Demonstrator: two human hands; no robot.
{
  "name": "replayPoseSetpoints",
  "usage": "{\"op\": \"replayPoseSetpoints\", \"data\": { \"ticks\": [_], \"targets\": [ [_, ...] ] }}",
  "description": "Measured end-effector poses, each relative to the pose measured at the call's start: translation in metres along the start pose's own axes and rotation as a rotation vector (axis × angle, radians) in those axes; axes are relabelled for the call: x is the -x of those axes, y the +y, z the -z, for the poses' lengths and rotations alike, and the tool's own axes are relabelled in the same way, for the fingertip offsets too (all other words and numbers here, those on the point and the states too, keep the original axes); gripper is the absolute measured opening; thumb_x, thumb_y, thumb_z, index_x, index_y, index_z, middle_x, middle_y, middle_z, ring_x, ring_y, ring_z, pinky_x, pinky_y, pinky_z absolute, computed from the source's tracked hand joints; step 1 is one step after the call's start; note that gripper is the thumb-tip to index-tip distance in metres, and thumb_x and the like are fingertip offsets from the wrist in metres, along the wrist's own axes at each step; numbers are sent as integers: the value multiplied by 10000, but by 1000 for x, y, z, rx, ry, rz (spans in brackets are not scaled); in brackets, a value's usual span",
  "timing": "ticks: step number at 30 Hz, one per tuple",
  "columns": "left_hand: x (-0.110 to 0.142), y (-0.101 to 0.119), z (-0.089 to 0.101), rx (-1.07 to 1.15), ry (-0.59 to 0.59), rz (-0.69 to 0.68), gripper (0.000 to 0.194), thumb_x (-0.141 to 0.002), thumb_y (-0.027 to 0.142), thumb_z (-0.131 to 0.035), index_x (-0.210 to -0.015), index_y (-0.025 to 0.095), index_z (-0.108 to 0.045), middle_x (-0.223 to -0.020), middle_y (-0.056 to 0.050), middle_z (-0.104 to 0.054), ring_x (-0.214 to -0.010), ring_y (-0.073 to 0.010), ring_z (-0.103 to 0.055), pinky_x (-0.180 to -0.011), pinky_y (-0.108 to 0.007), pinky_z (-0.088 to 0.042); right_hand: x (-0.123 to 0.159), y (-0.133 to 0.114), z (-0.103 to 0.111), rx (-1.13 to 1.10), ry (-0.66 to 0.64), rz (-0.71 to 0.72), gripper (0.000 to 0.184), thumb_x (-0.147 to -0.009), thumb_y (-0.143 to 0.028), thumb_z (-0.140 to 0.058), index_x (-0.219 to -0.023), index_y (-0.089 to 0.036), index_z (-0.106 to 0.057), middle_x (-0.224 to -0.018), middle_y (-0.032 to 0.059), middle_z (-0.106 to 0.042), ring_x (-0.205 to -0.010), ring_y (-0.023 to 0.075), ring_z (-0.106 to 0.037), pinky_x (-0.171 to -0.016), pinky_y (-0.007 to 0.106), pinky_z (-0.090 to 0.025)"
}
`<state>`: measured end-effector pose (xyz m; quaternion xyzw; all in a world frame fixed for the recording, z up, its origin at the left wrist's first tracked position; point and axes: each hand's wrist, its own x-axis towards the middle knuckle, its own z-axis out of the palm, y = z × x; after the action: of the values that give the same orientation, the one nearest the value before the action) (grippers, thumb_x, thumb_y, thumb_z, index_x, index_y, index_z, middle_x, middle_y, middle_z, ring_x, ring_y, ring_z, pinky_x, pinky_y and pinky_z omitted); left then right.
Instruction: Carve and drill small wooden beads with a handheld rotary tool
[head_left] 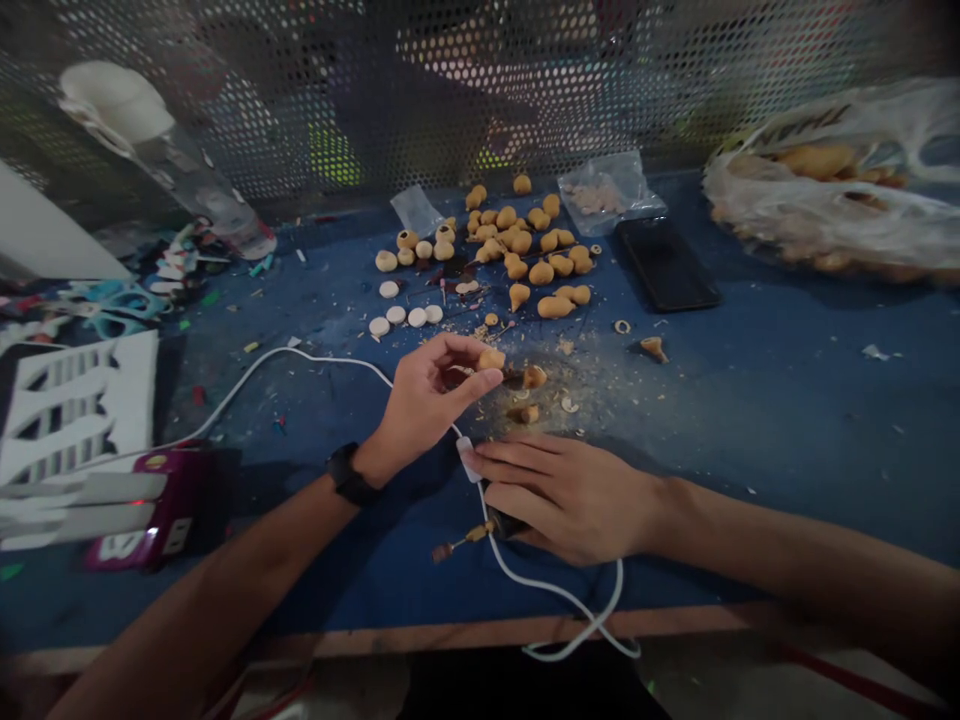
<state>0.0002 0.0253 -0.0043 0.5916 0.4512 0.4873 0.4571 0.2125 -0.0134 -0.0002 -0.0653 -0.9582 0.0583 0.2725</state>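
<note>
My left hand pinches a small tan wooden piece between thumb and fingertips, a little above the blue table. A dark band sits on that wrist. My right hand lies low on the table, fingers closed over a small dark rotary tool whose bit points left. A white cable runs from the tool across the table to the left. Two more tan pieces lie in wood shavings just right of my left hand.
Several gourd-shaped and round wooden pieces are heaped farther back, with white discs beside them. A black phone, small clear bags, a big plastic bag, a magenta device and a perforated metal wall surround them.
</note>
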Motion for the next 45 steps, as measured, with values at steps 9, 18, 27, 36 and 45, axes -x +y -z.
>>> {"op": "replayPoseSetpoints", "data": {
  "ticks": [9,18,27,36,45],
  "targets": [
    [1,-2,0,1,35,-65,311,-729,283,-922,-902,172,-688,-963,-80,-808,-830,-168,-764,-661,-249,-595,13,10,6,-39,71,-22,254,-1099,-241,-445,-1207,-84,-614,-1257,232,-776,-1222,300,-737,-987,456,-636],
    [2,-1,0,-23,39,-100,315,-721,274,-915,-838,183,-637,-922,-60,-787,-734,-130,-705,-636,-241,-578,30,26,20,-128,237,-173,346,-1032,-241,-558,-1370,-165,-554,-1196,180,-779,-1129,287,-760,-905,441,-653],
    [6,5,1,-113,-34,-107,232,-808,281,-862,-930,200,-682,-765,-13,-735,-643,-124,-663,-591,-243,-559,35,41,32,11,303,-402,308,-988,-205,-654,-1282,-276,-593,-1023,79,-780,-906,273,-781,-783,420,-671],
    [11,8,3,-385,-67,-274,128,-860,153,-798,-871,203,-681,-953,-53,-776,-835,-163,-732,-681,-259,-580,37,48,29,61,246,-424,251,-1007,-251,-641,-1252,-243,-589,-996,87,-782,-873,270,-777,-766,406,-659],
    [10,0,6,-591,-164,-410,67,-915,176,-777,-888,187,-716,-944,-56,-775,-897,-185,-744,-802,-299,-586,37,48,28,82,242,-396,233,-1006,-240,-633,-1236,-233,-600,-981,88,-795,-866,269,-786,-770,399,-660]
  ]
}}
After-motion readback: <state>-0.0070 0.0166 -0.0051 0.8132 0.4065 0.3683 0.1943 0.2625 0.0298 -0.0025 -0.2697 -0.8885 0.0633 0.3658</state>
